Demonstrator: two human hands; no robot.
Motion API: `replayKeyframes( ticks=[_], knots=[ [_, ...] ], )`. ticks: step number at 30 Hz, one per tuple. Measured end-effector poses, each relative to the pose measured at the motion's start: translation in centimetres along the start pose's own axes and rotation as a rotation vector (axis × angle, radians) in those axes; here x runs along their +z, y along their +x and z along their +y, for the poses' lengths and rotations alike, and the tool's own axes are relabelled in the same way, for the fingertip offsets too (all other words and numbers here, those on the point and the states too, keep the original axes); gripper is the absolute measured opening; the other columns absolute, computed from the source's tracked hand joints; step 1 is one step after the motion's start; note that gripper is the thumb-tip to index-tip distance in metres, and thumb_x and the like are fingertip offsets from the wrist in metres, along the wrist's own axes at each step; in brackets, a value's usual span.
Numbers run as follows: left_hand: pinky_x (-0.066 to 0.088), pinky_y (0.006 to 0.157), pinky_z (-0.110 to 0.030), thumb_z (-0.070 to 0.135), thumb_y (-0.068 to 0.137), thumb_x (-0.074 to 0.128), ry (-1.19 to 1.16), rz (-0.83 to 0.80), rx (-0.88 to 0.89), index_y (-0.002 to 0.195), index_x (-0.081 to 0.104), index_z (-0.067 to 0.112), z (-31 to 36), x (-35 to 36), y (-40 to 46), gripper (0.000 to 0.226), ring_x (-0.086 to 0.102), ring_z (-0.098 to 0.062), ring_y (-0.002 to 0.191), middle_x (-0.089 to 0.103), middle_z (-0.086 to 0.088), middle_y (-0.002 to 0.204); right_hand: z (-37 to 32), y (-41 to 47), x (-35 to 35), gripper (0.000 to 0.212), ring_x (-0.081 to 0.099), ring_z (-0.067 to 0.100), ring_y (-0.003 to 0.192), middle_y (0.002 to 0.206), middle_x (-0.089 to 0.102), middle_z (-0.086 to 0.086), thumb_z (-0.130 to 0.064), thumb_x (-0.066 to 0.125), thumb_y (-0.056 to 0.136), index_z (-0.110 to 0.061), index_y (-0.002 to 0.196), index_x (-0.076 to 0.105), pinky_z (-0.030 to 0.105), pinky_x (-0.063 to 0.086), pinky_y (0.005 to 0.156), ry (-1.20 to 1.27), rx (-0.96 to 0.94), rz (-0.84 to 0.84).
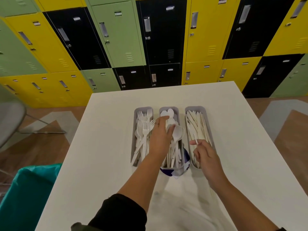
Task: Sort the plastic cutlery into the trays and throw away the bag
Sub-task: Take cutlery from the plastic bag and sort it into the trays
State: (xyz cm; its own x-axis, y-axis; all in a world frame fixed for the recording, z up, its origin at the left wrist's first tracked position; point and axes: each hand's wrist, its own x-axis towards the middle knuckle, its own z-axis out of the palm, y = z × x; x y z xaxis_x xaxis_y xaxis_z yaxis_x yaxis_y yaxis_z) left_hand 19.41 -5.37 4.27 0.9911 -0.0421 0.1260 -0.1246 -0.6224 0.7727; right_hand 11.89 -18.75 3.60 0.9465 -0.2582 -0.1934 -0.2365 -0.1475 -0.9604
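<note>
Three grey trays stand side by side on the white table [103, 147]. The left tray [143, 108] holds white forks [144, 129], the middle tray [169, 108] holds white spoons [178, 131], and the right tray [195, 107] holds white knives [198, 124]. My left hand [160, 135] reaches over the middle tray, its fingers closed around a spoon among the others. Over the near end of the right tray, my right hand [205, 157] pinches a thin white knife [195, 140] between thumb and fingers. A crumpled blue-and-white bag [186, 160] lies partly hidden under the middle tray's near end.
A bin lined with a teal bag [28, 189] stands at the table's left near corner. A grey chair [11, 120] is further left. Coloured lockers [150, 39] fill the wall beyond the table's far edge.
</note>
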Motion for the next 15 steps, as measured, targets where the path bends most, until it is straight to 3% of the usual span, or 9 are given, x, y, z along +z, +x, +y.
replayKeyframes(
  ticks=[2,5,7,10,12,15],
  knots=[
    [0.046,0.072,-0.025,0.033,0.097,0.044,-0.059,-0.093,-0.006,0.107,0.063,0.012,0.7,-0.3,-0.2,0.030,0.059,-0.011,0.083,0.066,0.001,0.097,-0.1,0.0,0.4,0.025,0.034,0.004,0.047,0.059,0.039,-0.002,-0.013,0.037,0.098,-0.018,0.096,0.061,0.017,0.029,0.048,-0.034,-0.004,-0.015],
    [0.043,0.059,-0.013,0.033,0.091,0.057,-0.153,-0.367,-0.059,0.087,0.068,0.008,1.1,-0.3,-0.7,0.028,0.057,0.002,0.060,0.063,0.009,0.067,-0.4,0.0,1.5,0.020,0.046,0.013,0.063,0.069,0.051,0.002,-0.019,0.037,0.099,-0.020,0.100,0.057,0.030,0.039,0.062,-0.093,-0.018,-0.066],
    [0.042,0.055,-0.010,0.025,0.089,0.062,-0.227,-0.300,-0.134,0.082,0.067,0.004,0.8,-0.2,-0.6,0.023,0.055,0.006,0.049,0.062,0.007,0.062,-0.5,-0.2,2.1,0.020,0.047,0.016,0.068,0.073,0.052,0.005,-0.018,0.037,0.100,-0.019,0.100,0.056,0.029,0.040,0.064,-0.104,-0.026,-0.108],
    [0.040,0.049,-0.017,0.019,0.088,0.060,-0.248,-0.077,-0.299,0.066,0.059,0.009,-0.1,-1.4,0.4,0.025,0.052,-0.001,0.042,0.057,0.003,0.055,-0.5,-0.5,2.8,0.027,0.042,0.015,0.062,0.065,0.048,0.000,-0.016,0.034,0.101,-0.016,0.097,0.061,0.018,0.032,0.049,-0.096,-0.008,-0.182],
    [0.037,0.049,-0.019,0.015,0.088,0.057,-0.111,0.015,-0.324,0.063,0.056,0.008,-1.6,-2.7,1.3,0.026,0.049,-0.011,0.048,0.054,-0.002,0.054,-0.3,-0.8,2.8,0.030,0.043,0.018,0.062,0.065,0.051,0.000,-0.016,0.032,0.101,-0.017,0.096,0.062,0.020,0.032,0.049,-0.051,0.029,-0.190],
    [0.036,0.056,-0.026,0.013,0.086,0.055,0.175,0.005,-0.294,0.063,0.054,0.006,-4.4,-4.7,1.9,0.024,0.049,-0.021,0.056,0.051,-0.012,0.059,-0.1,-0.6,2.4,0.033,0.045,0.016,0.058,0.067,0.057,0.003,-0.015,0.031,0.101,-0.007,0.101,0.063,0.021,0.035,0.049,0.015,0.080,-0.131]
  ],
)
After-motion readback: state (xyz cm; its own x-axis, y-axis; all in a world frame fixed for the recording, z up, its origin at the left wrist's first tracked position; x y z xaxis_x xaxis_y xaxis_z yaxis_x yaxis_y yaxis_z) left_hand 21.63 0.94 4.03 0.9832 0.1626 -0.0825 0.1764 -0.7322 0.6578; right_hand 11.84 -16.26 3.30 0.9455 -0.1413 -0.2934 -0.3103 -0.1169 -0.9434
